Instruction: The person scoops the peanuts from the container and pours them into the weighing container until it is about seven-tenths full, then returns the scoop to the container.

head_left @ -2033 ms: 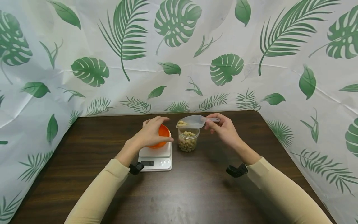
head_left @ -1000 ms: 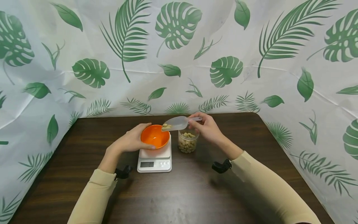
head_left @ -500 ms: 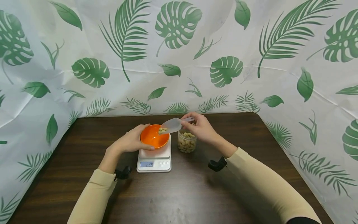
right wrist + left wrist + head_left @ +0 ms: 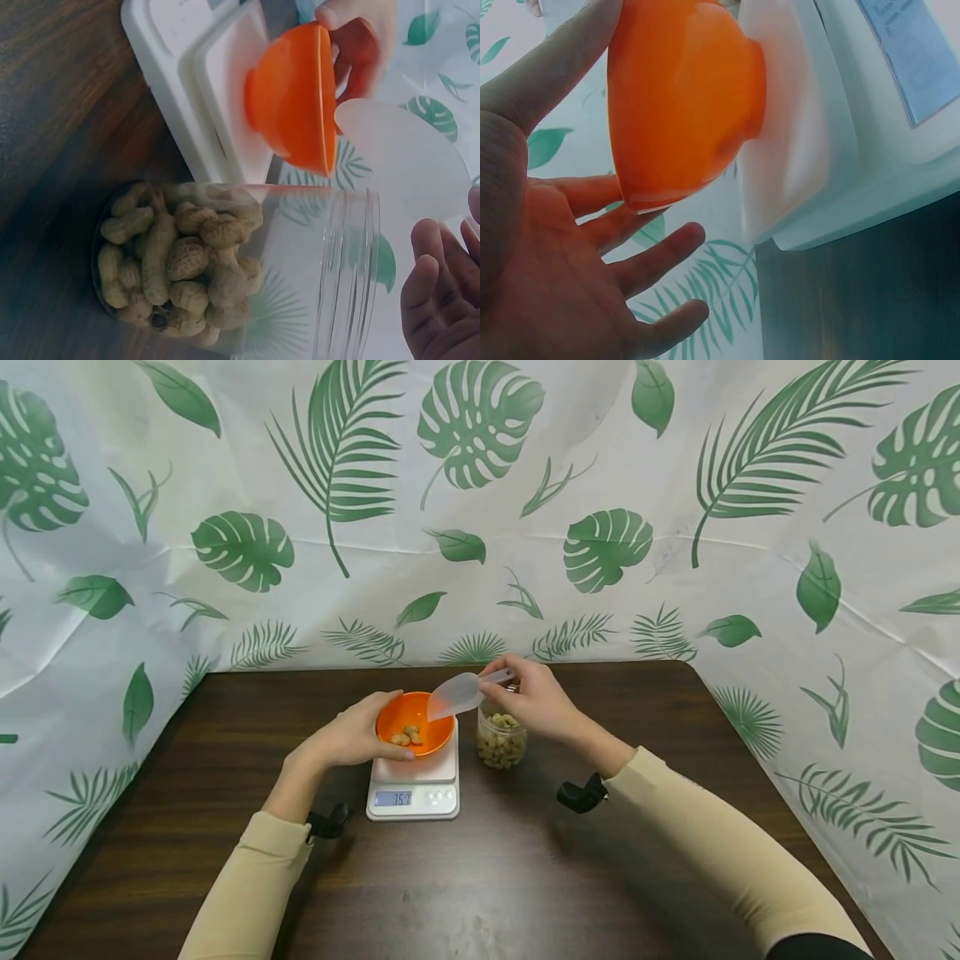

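Note:
An orange bowl (image 4: 431, 745) stands on a white kitchen scale (image 4: 438, 802), with several peanuts (image 4: 407, 736) in its bottom. Thumb and fingers of my left hand (image 4: 341, 734) hold the bowl by its left rim; in the left wrist view, the two lowest fingers stretch out free. My right hand (image 4: 538, 697) pinches the handle of a translucent scoop (image 4: 455, 695), tilted with its tip over the bowl's right side. I see no peanuts left in the scoop. Just under the right hand is a clear jar (image 4: 292, 262) of unshelled peanuts (image 4: 191, 259), its mouth uncovered.
Dark wood-grain table (image 4: 480, 893) lies under everything. A white sheet printed with green leaves (image 4: 480, 527) hangs behind the table and along both sides. The jar stands close to the scale's right edge.
The right hand has brought the scoop left from over the jar to the bowl and tipped it; its peanuts now lie in the bowl. My left hand grips the rim, and the scale's digits have changed.

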A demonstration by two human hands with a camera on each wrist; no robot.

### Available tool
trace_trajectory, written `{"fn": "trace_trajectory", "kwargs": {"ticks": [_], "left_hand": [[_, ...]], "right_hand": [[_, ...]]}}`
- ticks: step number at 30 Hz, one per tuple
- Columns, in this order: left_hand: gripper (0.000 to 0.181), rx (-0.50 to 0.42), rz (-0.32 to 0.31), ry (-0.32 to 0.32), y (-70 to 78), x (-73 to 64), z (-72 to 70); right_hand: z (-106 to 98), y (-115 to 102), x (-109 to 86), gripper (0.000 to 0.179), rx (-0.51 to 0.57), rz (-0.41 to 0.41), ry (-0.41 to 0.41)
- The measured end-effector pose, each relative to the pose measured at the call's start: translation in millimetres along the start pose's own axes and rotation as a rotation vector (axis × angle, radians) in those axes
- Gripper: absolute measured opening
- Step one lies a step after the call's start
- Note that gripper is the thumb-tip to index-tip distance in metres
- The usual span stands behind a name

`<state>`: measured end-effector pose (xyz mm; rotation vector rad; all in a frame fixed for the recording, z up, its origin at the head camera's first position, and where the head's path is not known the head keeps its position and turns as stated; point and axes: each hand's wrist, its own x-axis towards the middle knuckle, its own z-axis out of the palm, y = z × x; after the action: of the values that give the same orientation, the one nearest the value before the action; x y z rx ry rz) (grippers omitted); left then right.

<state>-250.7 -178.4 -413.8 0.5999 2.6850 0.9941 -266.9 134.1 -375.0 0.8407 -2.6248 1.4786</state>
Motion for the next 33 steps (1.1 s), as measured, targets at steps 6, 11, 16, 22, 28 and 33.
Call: {"fn": "trace_trajectory", "kwargs": {"ticks": [6, 11, 16, 22, 28, 33], "left_hand": [[0.103, -0.007, -0.005, 0.003, 1.6, -0.2, -0.5], [0.104, -0.018, 0.002, 0.006, 1.0, 0.2, 0.2], [0.105, -0.028, 0.014, 0.01, 0.5, 0.3, 0.9], [0.106, -0.037, 0.026, 0.013, -0.6, 0.1, 2.0], [0.106, -0.049, 0.034, 0.013, -1.3, 0.7, 1.8], [0.105, -0.054, 0.039, 0.005, -2.2, -1.1, 3.1]], "right_hand": [[-7.0, -1.5, -4.4, 0.017, -0.024, 0.012, 0.016], [-15.0, -3.0, -8.8, 0.019, -0.042, -0.002, 0.037], [-25.8, -3.5, -13.6, 0.02, -0.038, -0.014, 0.048], [-39.2, -6.5, -19.6, 0.02, -0.043, -0.003, 0.049], [-53.5, -11.3, -25.7, 0.02, -0.077, 0.016, 0.054], [-63.2, -8.4, -32.1, 0.022, -0.101, 0.037, 0.057]]}}
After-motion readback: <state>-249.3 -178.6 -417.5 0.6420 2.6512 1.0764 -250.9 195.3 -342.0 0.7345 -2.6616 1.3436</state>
